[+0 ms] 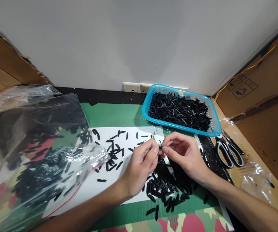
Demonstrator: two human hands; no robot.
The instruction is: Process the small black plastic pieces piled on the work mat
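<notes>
My left hand (143,164) and my right hand (186,154) meet above the work surface, their fingertips pinched on a small black piece (160,147) between them. A pale strip (157,139) shows just behind the fingertips. Below my hands lies a pile of black pieces (163,187). More black pieces (113,151) are scattered over a white sheet (129,167) to the left. Behind my right hand, a blue basket (181,127) is filled with similar black pieces.
A clear zip bag (44,145) with black pieces covers the left side. Scissors (228,153) lie at the right, near a crumpled clear bag (256,180). Cardboard (262,87) stands at the right and left, and a grey wall (129,42) rises behind.
</notes>
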